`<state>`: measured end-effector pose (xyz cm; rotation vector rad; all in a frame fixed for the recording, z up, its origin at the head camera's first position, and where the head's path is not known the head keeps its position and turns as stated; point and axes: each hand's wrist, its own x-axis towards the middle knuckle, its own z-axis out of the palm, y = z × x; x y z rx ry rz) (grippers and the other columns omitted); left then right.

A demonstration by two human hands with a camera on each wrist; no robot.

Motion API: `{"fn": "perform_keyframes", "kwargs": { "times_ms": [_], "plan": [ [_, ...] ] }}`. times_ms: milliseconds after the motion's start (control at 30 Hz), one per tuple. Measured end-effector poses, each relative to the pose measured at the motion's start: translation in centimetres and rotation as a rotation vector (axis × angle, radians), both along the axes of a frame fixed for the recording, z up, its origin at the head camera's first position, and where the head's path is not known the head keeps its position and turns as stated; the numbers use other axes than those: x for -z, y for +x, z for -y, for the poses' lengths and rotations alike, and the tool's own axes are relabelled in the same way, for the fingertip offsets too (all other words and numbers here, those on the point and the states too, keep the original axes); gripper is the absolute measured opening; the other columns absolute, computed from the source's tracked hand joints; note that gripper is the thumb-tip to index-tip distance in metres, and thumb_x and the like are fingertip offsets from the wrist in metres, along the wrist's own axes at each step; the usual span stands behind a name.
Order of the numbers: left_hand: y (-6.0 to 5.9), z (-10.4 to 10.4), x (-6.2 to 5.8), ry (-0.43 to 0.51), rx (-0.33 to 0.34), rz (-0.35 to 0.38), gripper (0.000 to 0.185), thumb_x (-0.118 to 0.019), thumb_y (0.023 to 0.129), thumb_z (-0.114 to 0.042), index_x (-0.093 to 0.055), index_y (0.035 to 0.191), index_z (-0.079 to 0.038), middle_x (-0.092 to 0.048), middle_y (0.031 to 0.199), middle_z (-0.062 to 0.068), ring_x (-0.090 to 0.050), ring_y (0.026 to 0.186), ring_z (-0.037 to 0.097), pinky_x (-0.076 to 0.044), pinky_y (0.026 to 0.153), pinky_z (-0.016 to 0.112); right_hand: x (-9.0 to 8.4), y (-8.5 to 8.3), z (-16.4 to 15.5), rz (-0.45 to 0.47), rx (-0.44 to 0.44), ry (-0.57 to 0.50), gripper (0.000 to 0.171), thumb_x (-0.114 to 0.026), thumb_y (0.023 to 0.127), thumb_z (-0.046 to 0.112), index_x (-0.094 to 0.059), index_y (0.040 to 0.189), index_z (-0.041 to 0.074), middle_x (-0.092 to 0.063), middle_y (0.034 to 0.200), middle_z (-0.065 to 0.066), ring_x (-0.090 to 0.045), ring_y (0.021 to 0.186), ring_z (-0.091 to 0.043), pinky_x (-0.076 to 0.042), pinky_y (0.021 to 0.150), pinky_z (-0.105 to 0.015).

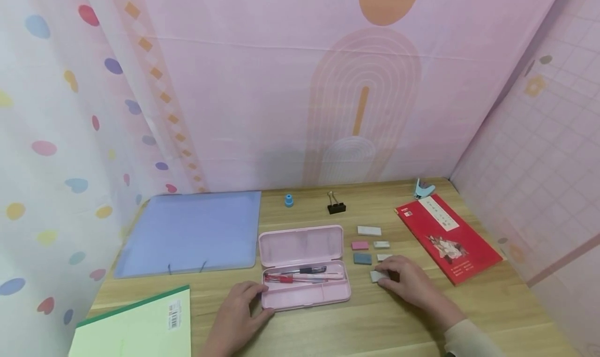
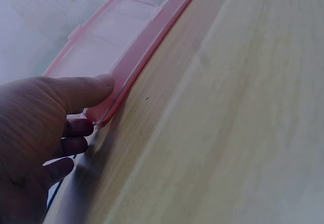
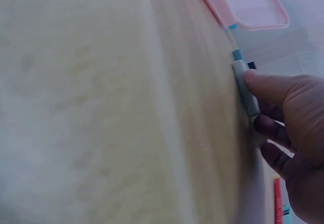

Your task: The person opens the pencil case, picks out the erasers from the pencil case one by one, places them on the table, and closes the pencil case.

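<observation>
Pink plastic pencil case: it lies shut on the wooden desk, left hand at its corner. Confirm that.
Not shut. In the head view the pink plastic pencil case lies open on the wooden desk, pens inside, with the left hand at its corner.

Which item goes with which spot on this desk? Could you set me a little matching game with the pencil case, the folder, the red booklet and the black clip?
Things:
1. pink pencil case
2. blue folder
3. red booklet
4. black binder clip

Places:
A. far right, near the pink wall
B. at the back, beside a small blue sharpener
C. far left, lying flat
D. middle, open, left hand touching its edge

Pairs: 1-D, 2-C, 3-A, 4-B
</observation>
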<state>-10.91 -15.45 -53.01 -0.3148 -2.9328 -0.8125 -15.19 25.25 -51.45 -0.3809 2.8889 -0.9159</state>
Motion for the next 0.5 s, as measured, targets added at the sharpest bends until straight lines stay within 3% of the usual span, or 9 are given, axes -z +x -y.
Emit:
{"fn": "perform_keyframes", "kwargs": {
  "times_ms": [133, 200, 400, 500],
  "plan": [
    [-0.3, 0.4, -0.7, 0.028, 0.004, 0.027, 0.050, -0.081, 0.075, -0.041, -0.067, 0.117, -0.018, -0.060, 0.117, 0.001, -0.054, 0.111, 0.020, -0.048, 0.096, 0.045, -1.3, -0.5, 0.3, -0.027, 0.039, -0.018, 0.030, -0.077, 0.082, 0.030, -0.071, 0.111, 0.026, -0.063, 0.112, 0.008, -0.057, 0.106, -0.016, -0.053, 0.089, -0.043],
    [-0.9, 0.8, -1.6, 0.024, 0.019, 0.005, 0.055, -0.080, 0.075, -0.040, -0.064, 0.122, -0.018, -0.059, 0.120, 0.003, -0.054, 0.114, 0.022, -0.047, 0.097, 0.047, -2.3, -1.0, 0.7, -0.047, 0.052, -0.027, 0.034, -0.076, 0.083, 0.032, -0.070, 0.115, 0.024, -0.063, 0.116, 0.005, -0.057, 0.109, -0.019, -0.053, 0.088, -0.045],
    [-4.1, 1.4, -5.6, -0.065, 0.165, -0.271, 0.085, -0.083, 0.073, -0.041, -0.046, 0.139, -0.004, -0.049, 0.134, 0.019, -0.048, 0.122, 0.035, -0.044, 0.100, 0.052, -5.1, -2.7, 3.1, -0.113, -0.007, -0.014, 0.054, -0.071, 0.085, 0.044, -0.056, 0.134, 0.028, -0.054, 0.136, 0.001, -0.047, 0.127, -0.027, -0.045, 0.097, -0.054],
    [-5.6, 1.2, -7.2, -0.104, 0.227, -0.300, 0.097, -0.081, 0.073, -0.043, -0.034, 0.147, -0.002, -0.040, 0.144, 0.022, -0.040, 0.130, 0.039, -0.037, 0.106, 0.053, -6.0, -3.7, 4.6, -0.159, -0.076, 0.024, 0.068, -0.070, 0.083, 0.051, -0.045, 0.143, 0.029, -0.047, 0.144, -0.001, -0.038, 0.135, -0.028, -0.040, 0.102, -0.057]
  ]
}}
